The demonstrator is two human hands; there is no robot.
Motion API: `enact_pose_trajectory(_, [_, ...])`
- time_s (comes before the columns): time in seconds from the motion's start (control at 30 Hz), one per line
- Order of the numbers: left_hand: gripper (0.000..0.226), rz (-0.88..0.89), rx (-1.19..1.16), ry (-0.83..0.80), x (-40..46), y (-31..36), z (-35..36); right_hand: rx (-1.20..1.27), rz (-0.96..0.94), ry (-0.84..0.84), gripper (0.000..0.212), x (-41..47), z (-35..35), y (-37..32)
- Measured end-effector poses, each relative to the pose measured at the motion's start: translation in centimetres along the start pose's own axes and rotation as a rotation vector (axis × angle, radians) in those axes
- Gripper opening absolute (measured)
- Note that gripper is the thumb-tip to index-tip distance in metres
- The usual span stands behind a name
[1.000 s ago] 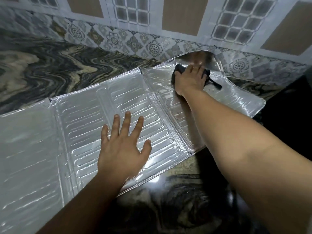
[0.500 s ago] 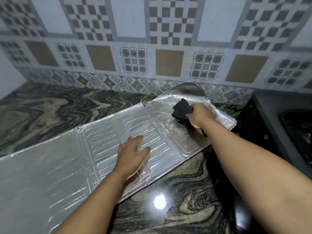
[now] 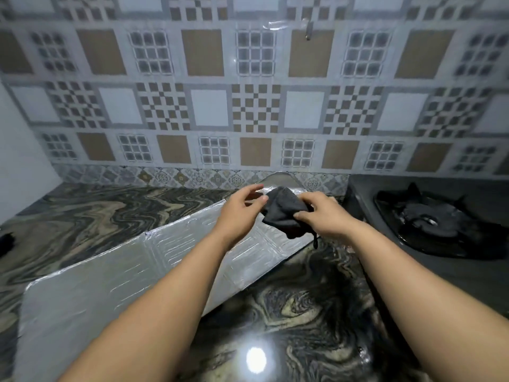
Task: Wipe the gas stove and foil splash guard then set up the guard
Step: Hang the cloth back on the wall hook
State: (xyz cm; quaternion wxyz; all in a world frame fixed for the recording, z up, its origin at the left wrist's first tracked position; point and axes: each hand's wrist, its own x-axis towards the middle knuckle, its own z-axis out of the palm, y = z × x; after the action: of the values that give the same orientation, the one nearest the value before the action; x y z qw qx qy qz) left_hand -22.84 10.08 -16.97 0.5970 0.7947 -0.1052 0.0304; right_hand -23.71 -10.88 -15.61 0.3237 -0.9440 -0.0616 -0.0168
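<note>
The silver foil splash guard [image 3: 115, 274] lies flat and unfolded on the marble counter, running from the lower left toward the back wall. Above its far end, my right hand [image 3: 325, 216] grips a dark grey cloth [image 3: 283, 213], lifted off the foil. My left hand [image 3: 242, 210] hovers just left of the cloth with fingers spread, its thumb tip near the cloth's edge; whether it touches is unclear. The black gas stove [image 3: 440, 224] sits at the right, with one burner and pan support in sight.
The patterned marble counter [image 3: 91, 216] stretches left and toward me, with a bright light reflection near the front. A tiled wall [image 3: 256, 106] rises behind. A small dark object [image 3: 6, 242] shows at the far left edge.
My right hand lifted the cloth off the foil. My left hand left the guard's middle panel and rose next to the cloth. The view tilted up toward the wall.
</note>
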Motion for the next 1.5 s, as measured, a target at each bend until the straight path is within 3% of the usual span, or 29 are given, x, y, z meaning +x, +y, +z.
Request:
enact_pose_trajectory(0.17, [0.031,0.070,-0.062,-0.107,-2.7,5.4,2.3,0.070,0.013,0.006,0.013,-4.3,-3.5,-0.2])
enact_pose_trajectory(0.33, [0.026,0.130,-0.172,-0.089,-5.3,10.6,5.4,0.379,0.024,0.050,0.014,-8.2,-6.3,0.2])
enact_pose_trajectory(0.53, [0.022,0.098,-0.135,-0.008,-7.8,15.2,10.5,0.954,0.024,0.045,0.034,-13.7,-8.9,1.0])
enact_pose_trajectory(0.63, [0.026,0.056,-0.188,-0.041,-8.6,16.8,12.9,1.037,-0.067,0.058,0.050,-15.3,-9.8,2.3])
enact_pose_trajectory(0.7, [0.028,0.069,-0.171,-0.044,-9.0,17.6,14.1,0.935,-0.096,0.134,0.056,-15.8,-10.3,3.2])
enact_pose_trajectory(0.83, [0.029,0.103,-0.095,-0.009,-8.5,18.6,14.9,0.698,-0.221,0.310,0.034,-15.3,-11.6,5.5])
enact_pose_trajectory(0.97, [0.033,0.142,0.047,-0.011,-6.5,18.0,13.3,0.472,-0.310,0.403,0.043,-13.5,-13.6,7.4])
enact_pose_trajectory(1.2, [0.033,0.391,0.570,-0.057,-0.6,15.5,8.8,0.363,-0.355,0.357,0.041,-8.2,-15.6,7.1])
enact_pose_trajectory(1.37, [0.033,0.420,0.555,-0.106,4.0,14.5,5.9,0.105,-0.375,0.314,0.051,-2.9,-16.1,5.3])
enact_pose_trajectory(1.5, [0.031,0.478,0.676,-0.154,8.6,13.5,4.3,-0.099,-0.338,0.256,0.047,2.0,-15.8,4.4])
